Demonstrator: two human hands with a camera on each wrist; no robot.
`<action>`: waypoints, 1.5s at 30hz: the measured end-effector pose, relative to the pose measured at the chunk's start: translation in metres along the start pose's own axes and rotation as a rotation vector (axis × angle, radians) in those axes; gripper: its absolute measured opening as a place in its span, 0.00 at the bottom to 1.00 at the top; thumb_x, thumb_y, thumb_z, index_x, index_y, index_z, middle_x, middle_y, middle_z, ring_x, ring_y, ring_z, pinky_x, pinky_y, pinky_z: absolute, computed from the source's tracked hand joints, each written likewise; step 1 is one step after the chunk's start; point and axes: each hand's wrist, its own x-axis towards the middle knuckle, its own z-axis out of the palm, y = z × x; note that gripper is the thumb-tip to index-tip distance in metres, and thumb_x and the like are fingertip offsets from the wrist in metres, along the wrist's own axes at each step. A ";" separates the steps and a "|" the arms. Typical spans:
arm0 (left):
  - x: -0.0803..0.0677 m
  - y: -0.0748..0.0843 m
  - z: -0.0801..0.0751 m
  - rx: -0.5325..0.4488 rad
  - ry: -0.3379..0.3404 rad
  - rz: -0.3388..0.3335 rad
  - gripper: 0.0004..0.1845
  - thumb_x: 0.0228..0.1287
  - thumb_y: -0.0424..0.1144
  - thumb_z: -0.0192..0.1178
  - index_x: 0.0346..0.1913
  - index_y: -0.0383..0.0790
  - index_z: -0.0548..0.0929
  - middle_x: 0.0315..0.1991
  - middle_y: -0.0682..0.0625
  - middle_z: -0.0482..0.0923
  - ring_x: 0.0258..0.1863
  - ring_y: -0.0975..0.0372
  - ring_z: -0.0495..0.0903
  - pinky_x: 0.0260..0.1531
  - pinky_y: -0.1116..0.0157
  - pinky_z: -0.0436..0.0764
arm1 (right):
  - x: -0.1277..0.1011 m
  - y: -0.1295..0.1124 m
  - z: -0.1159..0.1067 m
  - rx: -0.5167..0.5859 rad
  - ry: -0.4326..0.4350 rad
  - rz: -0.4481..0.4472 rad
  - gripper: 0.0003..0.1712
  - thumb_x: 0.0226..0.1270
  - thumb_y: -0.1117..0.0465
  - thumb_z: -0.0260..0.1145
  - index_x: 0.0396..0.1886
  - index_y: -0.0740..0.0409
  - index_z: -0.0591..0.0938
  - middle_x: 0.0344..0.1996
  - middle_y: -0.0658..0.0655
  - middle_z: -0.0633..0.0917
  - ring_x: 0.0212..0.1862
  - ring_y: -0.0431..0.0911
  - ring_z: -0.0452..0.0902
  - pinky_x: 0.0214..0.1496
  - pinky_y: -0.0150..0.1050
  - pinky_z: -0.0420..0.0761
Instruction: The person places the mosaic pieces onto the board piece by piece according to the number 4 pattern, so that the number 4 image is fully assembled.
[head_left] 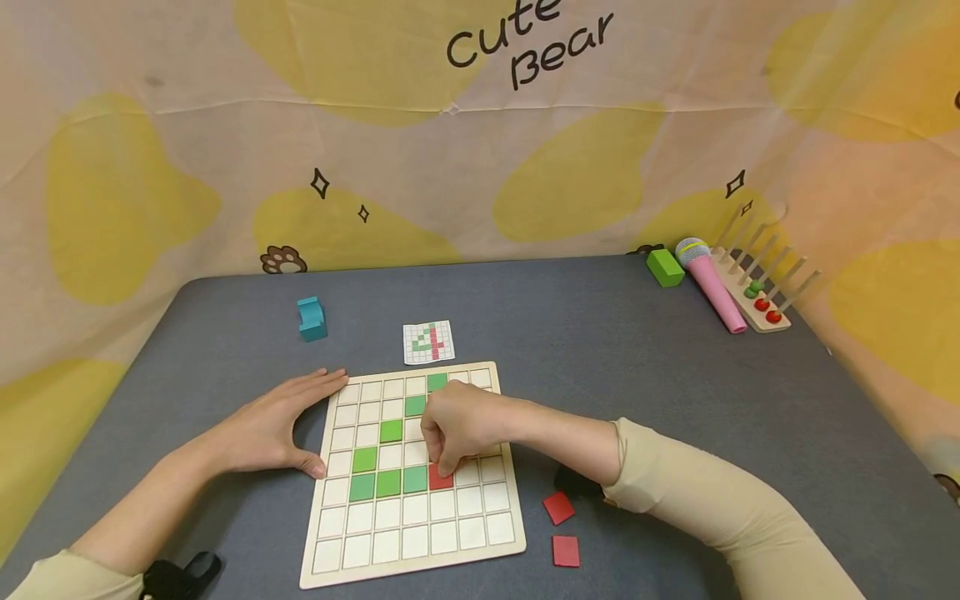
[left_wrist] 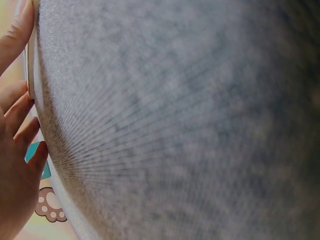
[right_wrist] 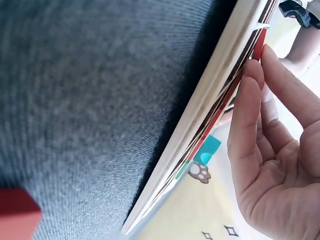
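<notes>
A white-gridded wooden board (head_left: 415,531) lies on the table, with several green tiles (head_left: 364,459) set in a stepped diagonal and a row. At a cell right of that row, my right hand (head_left: 468,421) pinches a red tile (head_left: 441,477) between thumb and fingers. The right wrist view shows this red tile (right_wrist: 259,45) tilted at the fingertips, and more red along the board behind. My left hand (head_left: 262,425) is spread along the board's left side, thumb on the edge and fingertips at the top left corner. Part of the grid is hidden beneath my right hand.
Two loose red tiles (head_left: 562,533) lie right of the board. Beyond its top edge is a small pattern card (head_left: 428,342). A teal block (head_left: 312,319) stands back left. Back right are a green block (head_left: 665,267), a pink microphone (head_left: 716,292) and a pegged bead rack (head_left: 772,321).
</notes>
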 end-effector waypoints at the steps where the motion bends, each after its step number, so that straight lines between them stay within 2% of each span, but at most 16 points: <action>1: 0.000 0.000 0.000 0.001 0.000 0.001 0.65 0.32 0.76 0.69 0.75 0.45 0.63 0.75 0.42 0.63 0.75 0.40 0.59 0.66 0.37 0.63 | 0.000 0.000 0.000 -0.005 0.004 -0.002 0.11 0.42 0.64 0.80 0.15 0.47 0.85 0.15 0.39 0.81 0.26 0.31 0.72 0.28 0.25 0.72; 6: 0.000 0.001 0.000 0.001 0.000 0.006 0.65 0.32 0.76 0.69 0.75 0.44 0.63 0.75 0.42 0.63 0.75 0.40 0.59 0.66 0.37 0.63 | -0.003 0.003 -0.004 -0.012 0.021 -0.014 0.11 0.43 0.61 0.81 0.16 0.45 0.85 0.15 0.38 0.80 0.26 0.31 0.72 0.28 0.25 0.71; 10: 0.001 0.001 0.000 0.002 -0.004 0.006 0.65 0.32 0.76 0.68 0.75 0.45 0.62 0.76 0.42 0.62 0.75 0.40 0.59 0.66 0.37 0.63 | -0.011 0.010 -0.014 0.026 0.041 -0.021 0.10 0.45 0.60 0.81 0.18 0.46 0.85 0.15 0.40 0.81 0.23 0.32 0.73 0.28 0.26 0.71; 17: 0.002 0.002 0.000 0.006 -0.007 0.004 0.65 0.33 0.77 0.68 0.75 0.45 0.62 0.75 0.42 0.63 0.75 0.40 0.59 0.66 0.37 0.64 | -0.033 0.035 -0.033 0.134 0.076 0.040 0.08 0.49 0.63 0.77 0.21 0.48 0.84 0.14 0.43 0.78 0.18 0.35 0.73 0.23 0.27 0.70; 24: 0.002 0.002 -0.001 0.013 -0.008 0.000 0.65 0.32 0.77 0.68 0.75 0.45 0.63 0.75 0.42 0.63 0.75 0.40 0.59 0.66 0.37 0.64 | -0.057 0.061 -0.049 0.175 0.062 0.050 0.06 0.51 0.62 0.77 0.26 0.50 0.86 0.16 0.45 0.80 0.20 0.36 0.73 0.26 0.29 0.73; 31: 0.002 0.001 -0.001 0.013 -0.011 -0.003 0.65 0.32 0.77 0.68 0.76 0.45 0.62 0.76 0.43 0.62 0.75 0.41 0.59 0.66 0.37 0.64 | -0.069 0.089 -0.055 0.290 -0.012 0.069 0.07 0.52 0.64 0.76 0.33 0.55 0.88 0.23 0.48 0.86 0.26 0.38 0.80 0.33 0.32 0.79; 34: 0.001 0.000 0.000 0.010 -0.011 -0.007 0.66 0.32 0.77 0.68 0.76 0.46 0.62 0.76 0.43 0.62 0.75 0.41 0.59 0.66 0.37 0.64 | -0.069 0.101 -0.053 0.321 -0.072 0.045 0.09 0.53 0.64 0.76 0.35 0.56 0.88 0.25 0.48 0.86 0.29 0.38 0.80 0.34 0.31 0.79; 39: 0.001 0.001 0.000 0.008 -0.014 -0.015 0.66 0.32 0.77 0.68 0.76 0.46 0.62 0.76 0.43 0.62 0.75 0.41 0.58 0.66 0.37 0.64 | -0.067 0.116 -0.050 0.336 -0.194 -0.016 0.12 0.51 0.66 0.77 0.37 0.56 0.88 0.28 0.52 0.86 0.31 0.37 0.80 0.34 0.29 0.79; 45: 0.001 0.001 -0.001 0.009 -0.015 -0.017 0.65 0.32 0.77 0.68 0.76 0.46 0.62 0.76 0.44 0.61 0.76 0.41 0.58 0.67 0.38 0.63 | -0.066 0.120 -0.048 0.327 -0.324 -0.015 0.17 0.48 0.71 0.77 0.39 0.52 0.89 0.31 0.53 0.86 0.32 0.37 0.80 0.35 0.30 0.80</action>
